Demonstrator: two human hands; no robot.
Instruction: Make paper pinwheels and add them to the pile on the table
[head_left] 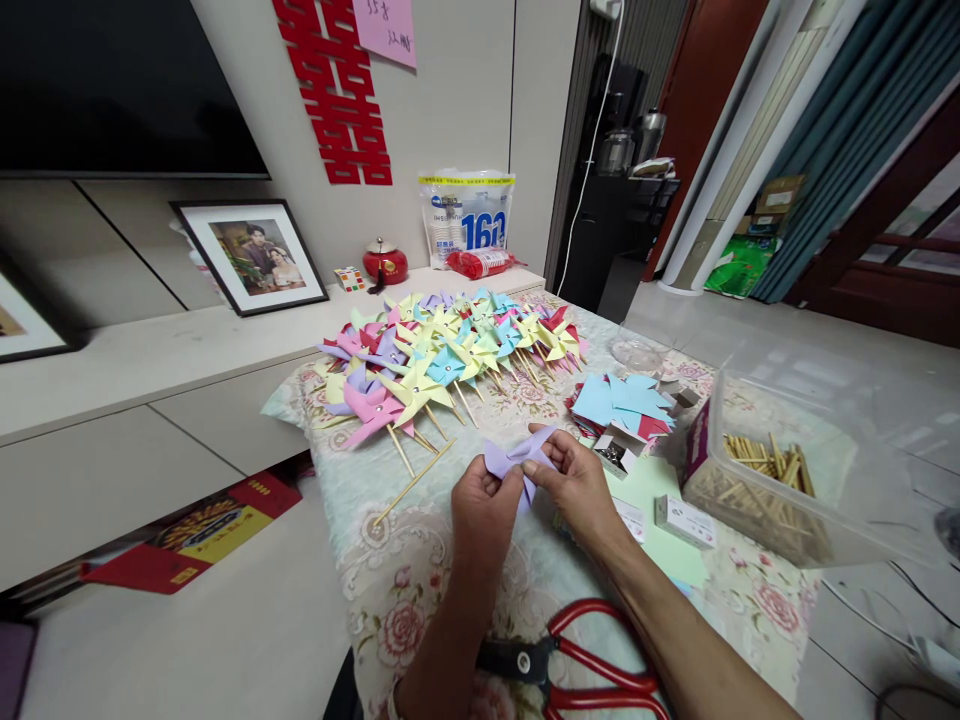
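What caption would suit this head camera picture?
Both hands, left hand and right hand, fold purple paper beside finished pinwheels.

Quick headcount from the table

Two hands [486, 505] [574, 480] on one lilac paper piece [514, 458]. One pair of red scissors [592, 665], one clear tub [795, 470] of sticks, one loose stick [412, 482], one small open box of pins [616, 452], one stack of cut paper [626, 400]. Finished pinwheels [442, 360] piled too thick to count, dozens anyway. Two framed pictures [251, 255] [22, 320], one red pot [385, 262], one puzzle cube [349, 278].
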